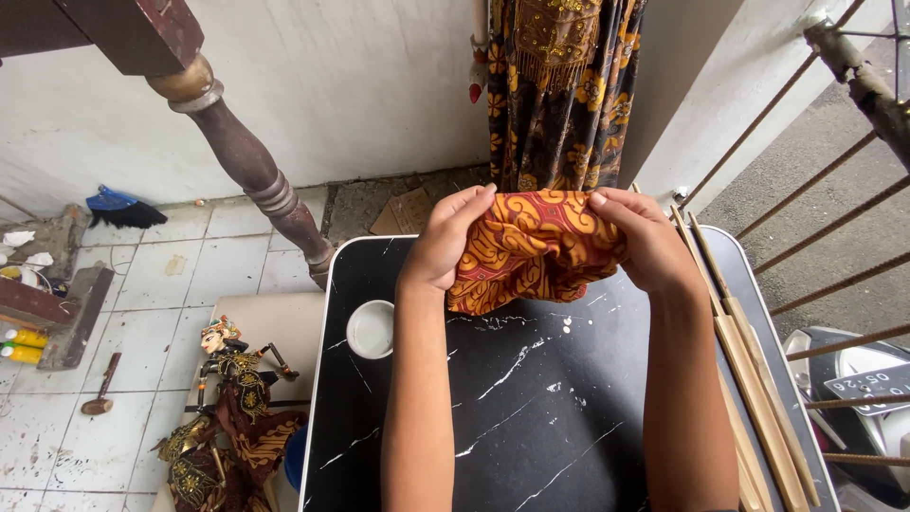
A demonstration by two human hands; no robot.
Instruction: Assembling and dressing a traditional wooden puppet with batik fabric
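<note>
Black marble table [531,427], hands gripping batik cloth [536,246]

1. Looked like a home craft workshop for puppet making, set on a tiled porch.
2. Left of the gripped batik cloth [536,248]: finished rod puppets [227,417], a hammer [100,384], glue tubes [24,345].
3. Right of it: bamboo sticks [749,370] on the black marble-patterned table [531,417].
4. Beyond it: hanging batik costume [559,85], whitewashed wall.
</note>
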